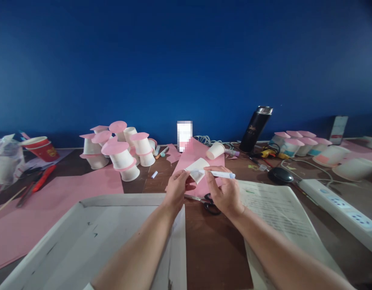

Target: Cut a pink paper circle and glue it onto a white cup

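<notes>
In the middle of the head view, my left hand (177,187) pinches the edge of a small white piece of paper (200,164). My right hand (225,191) is closed round a white marker (221,174), whose writing end lies over the white piece. Whether the tip touches it is too small to tell. Below the fingers lie scissors (212,206) with black handles, partly hidden by my right hand. A strip of pink paper (188,155) runs behind both hands, and a white paper cup (215,150) lies on its side there. A small marker cap (154,174) rests to the left.
Stacked white cups with pink paper tops (116,151) stand left of centre. A white box lid (113,217) lies in front. On the right are a black flask (255,129), a black mouse (280,175), a power strip (339,207) and printed paper sheets (273,209).
</notes>
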The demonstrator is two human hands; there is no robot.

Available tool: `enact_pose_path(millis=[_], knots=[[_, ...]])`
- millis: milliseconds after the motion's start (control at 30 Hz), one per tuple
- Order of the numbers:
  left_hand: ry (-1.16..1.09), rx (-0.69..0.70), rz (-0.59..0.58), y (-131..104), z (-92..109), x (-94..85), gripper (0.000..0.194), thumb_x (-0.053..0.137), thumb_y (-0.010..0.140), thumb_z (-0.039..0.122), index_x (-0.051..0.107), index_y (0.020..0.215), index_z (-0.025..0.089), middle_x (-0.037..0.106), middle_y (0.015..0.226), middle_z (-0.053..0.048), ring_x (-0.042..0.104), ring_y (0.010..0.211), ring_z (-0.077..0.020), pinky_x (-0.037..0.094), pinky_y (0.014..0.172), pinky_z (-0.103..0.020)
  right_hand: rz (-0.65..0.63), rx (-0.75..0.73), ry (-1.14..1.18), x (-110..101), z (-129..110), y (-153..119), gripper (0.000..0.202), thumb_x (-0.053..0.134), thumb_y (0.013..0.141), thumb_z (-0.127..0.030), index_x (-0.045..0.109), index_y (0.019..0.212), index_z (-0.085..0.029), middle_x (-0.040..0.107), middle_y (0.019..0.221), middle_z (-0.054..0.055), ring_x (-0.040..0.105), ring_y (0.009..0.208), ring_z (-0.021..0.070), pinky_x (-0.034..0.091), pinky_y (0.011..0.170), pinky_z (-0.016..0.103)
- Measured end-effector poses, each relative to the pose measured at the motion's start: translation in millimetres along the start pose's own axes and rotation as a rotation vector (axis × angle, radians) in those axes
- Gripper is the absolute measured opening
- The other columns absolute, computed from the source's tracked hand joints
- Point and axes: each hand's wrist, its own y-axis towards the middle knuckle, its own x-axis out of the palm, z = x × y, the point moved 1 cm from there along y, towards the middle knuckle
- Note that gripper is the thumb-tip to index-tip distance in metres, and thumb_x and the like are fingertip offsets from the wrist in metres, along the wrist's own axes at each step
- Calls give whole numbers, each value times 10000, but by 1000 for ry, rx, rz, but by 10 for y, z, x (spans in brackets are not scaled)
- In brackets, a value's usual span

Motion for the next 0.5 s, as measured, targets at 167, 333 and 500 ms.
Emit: enact_pose_path(millis=[167, 333, 500], knots=[[22, 0, -29, 9, -31, 2, 171, 635, 666, 296, 593, 649, 132, 583, 641, -19, 562, 587, -111, 465, 479, -200, 7, -7, -6, -6, -5, 2, 150, 502, 892, -247, 626, 968, -210, 683, 949, 49, 614, 944, 210, 446, 885, 368], [-11, 19, 24, 12, -23, -6, 181, 630, 673, 311, 599, 673, 133, 574, 622, -8, 542, 570, -101, 472, 491, -202, 7, -11, -2, -7, -3, -2, 151, 496, 894, -246, 625, 962, -208, 678, 942, 53, 617, 922, 213, 452, 870, 367], [3, -11, -42, 5, -45, 4, 192, 640, 671, 319, 593, 668, 133, 592, 663, -22, 566, 598, -116, 467, 474, -202, 4, -12, 3, -8, -6, 0, 142, 505, 890, -241, 623, 963, -214, 681, 941, 50, 614, 936, 218, 448, 871, 369]])
